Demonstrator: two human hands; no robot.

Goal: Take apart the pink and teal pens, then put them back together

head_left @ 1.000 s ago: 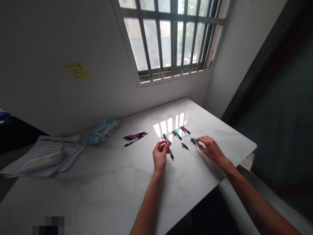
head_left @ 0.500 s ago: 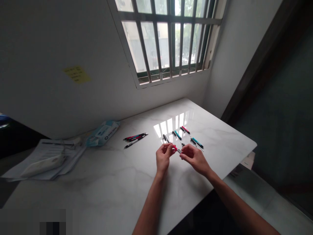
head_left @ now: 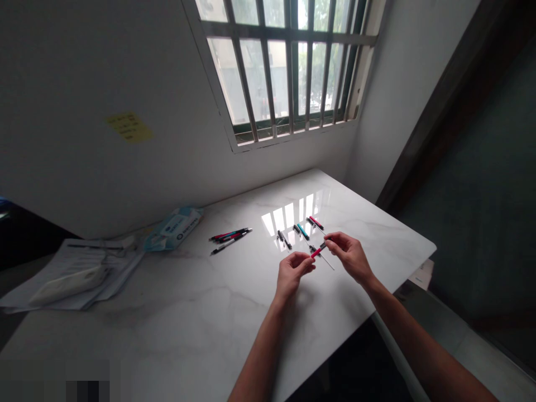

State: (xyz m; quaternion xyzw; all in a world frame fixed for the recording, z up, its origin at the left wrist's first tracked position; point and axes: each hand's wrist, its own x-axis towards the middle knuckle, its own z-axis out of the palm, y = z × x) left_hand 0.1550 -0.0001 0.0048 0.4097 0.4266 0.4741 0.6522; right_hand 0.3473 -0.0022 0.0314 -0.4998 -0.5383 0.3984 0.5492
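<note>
our left hand (head_left: 292,273) and right hand (head_left: 350,257) pinch opposite ends of a red-and-black pen (head_left: 316,252) above a glossy marbled table (head_left: 188,329). we face a barred window (head_left: 280,78); leftward we see papers (head_left: 81,255), a blue packet (head_left: 173,229) and a yellow note (head_left: 129,127), their writing too blurred to read. pen parts (head_left: 303,232) lie just beyond.

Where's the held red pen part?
In the head view, right of centre, the red pen part is held between the left hand and right hand, over the table.
</note>
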